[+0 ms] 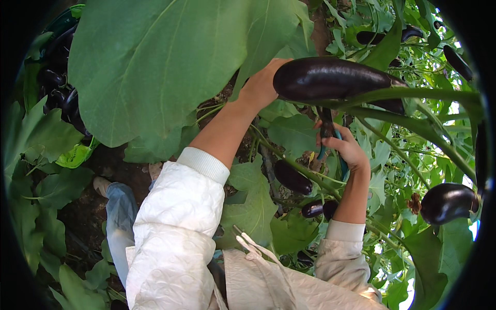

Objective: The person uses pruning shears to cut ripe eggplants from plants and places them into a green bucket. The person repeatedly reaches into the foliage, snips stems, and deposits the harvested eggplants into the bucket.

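Observation:
My left hand (265, 82) reaches in behind a large, dark purple eggplant (333, 78); its fingers are hidden by the fruit and a broad leaf (162, 58). Below that eggplant, my right hand (345, 146) is closed around teal-handled pruning shears (328, 130). The shears point upward, and their tips are lost behind the stem and fruit. A second eggplant (389, 105) shows partly behind the thick green stem (418, 93). A smaller eggplant (292, 177) hangs lower, between my forearms.
Another eggplant (449, 203) hangs at the right, with more fruit among the far plants. Stems cross around my right hand. At the left, picked eggplants (58, 93) lie heaped near a bright green bag edge (75, 155). Bare soil (83, 209) shows by my feet.

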Motion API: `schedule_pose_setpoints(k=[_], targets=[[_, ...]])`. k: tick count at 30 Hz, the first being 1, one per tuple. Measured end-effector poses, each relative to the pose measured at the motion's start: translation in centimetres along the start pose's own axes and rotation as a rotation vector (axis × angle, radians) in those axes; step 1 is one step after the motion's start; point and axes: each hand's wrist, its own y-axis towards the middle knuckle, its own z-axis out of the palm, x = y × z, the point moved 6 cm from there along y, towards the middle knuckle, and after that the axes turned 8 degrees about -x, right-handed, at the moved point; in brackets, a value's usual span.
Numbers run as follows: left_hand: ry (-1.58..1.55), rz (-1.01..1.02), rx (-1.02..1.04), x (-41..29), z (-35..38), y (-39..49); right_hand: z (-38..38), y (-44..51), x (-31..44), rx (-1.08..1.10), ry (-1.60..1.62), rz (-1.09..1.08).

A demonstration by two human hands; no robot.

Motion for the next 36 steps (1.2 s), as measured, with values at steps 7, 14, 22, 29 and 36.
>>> schedule_pose_setpoints(k=[7, 14, 22, 29, 36], targets=[[-0.134, -0.108, -0.05, 3.0, 1.6, -0.2, 0.7, 0.5, 1.1, -0.252, -0.141, -0.181], [0.283, -0.147, -0.118, 0.5, -1.3, -2.6, 0.7, -0.2, 0.6, -0.554, -0.388, -0.267], [0.749, -0.456, 0.166, -4.6, -18.6, -10.5, 5.6, -1.1, -3.7, -0.477, 0.481, 0.199], [1.142, -0.293, -0.15, -14.7, -40.4, -10.6, 12.1, -4.4, -2.2, -0.51, 0.53, 0.15], [1.258, -0.332, -0.553, -2.8, -53.1, -11.5, 19.4, -11.3, -0.4, -0.484, 0.57, 0.158]])
